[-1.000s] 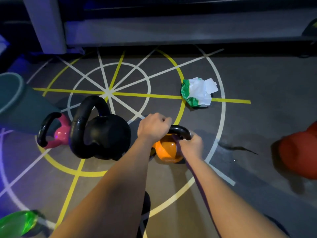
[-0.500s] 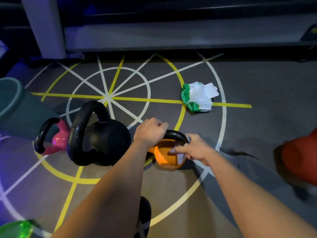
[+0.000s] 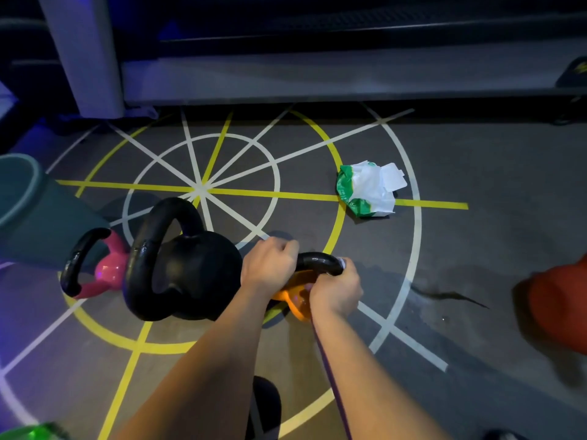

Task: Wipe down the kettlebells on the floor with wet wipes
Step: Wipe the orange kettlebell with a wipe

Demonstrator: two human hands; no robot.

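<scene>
An orange kettlebell (image 3: 297,300) with a black handle stands on the floor at centre. My left hand (image 3: 270,265) grips the left end of that handle. My right hand (image 3: 335,289) is curled round the handle's right end, with a bit of white wet wipe (image 3: 341,261) showing at its fingers. A large black kettlebell (image 3: 190,268) stands just left of the orange one, and a small pink kettlebell (image 3: 109,269) with a black handle sits further left. The green and white wet wipe pack (image 3: 365,190) lies open on the floor behind, to the right.
A red object (image 3: 559,300) sits at the right edge. A teal container (image 3: 22,198) lies at the left, and something green (image 3: 31,435) glows at the bottom left. A grey post (image 3: 82,52) and a low platform (image 3: 317,74) bound the far side. Painted lines mark the floor.
My right hand moved from the orange kettlebell's body back up onto the right end of its handle, wipe with it. My left hand kept its grip on the handle.
</scene>
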